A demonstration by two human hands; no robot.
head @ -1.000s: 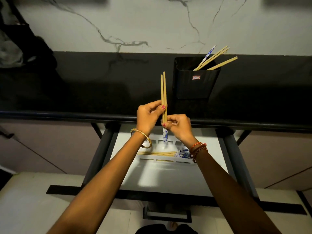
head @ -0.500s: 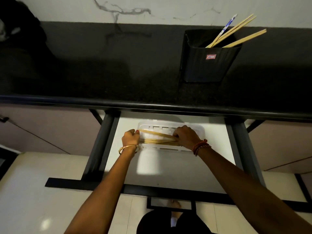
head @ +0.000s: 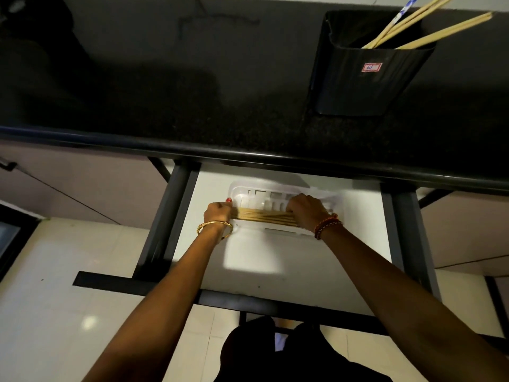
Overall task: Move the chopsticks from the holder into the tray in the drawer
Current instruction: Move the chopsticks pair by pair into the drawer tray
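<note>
A white plastic tray (head: pixel 264 188) lies at the back of the open white drawer (head: pixel 275 260). Several wooden chopsticks (head: pixel 264 217) lie flat across it, side by side. My left hand (head: pixel 219 213) grips their left ends and my right hand (head: pixel 307 210) grips their right ends, fingers curled over the bundle. On the black counter stands a black holder (head: pixel 363 78) with a red sticker. A few chopsticks (head: pixel 429 30) lean out of it to the right, one with a blue-and-white end.
The black countertop edge (head: pixel 248 153) overhangs the drawer's back. Dark metal drawer rails (head: pixel 170 213) run along both sides, and a black front bar (head: pixel 248 299) crosses below. Pale floor tiles (head: pixel 55 299) lie underneath.
Both hands brought the chopstick pair down from above the counter into the drawer tray and laid it level with the others. The view tilted down.
</note>
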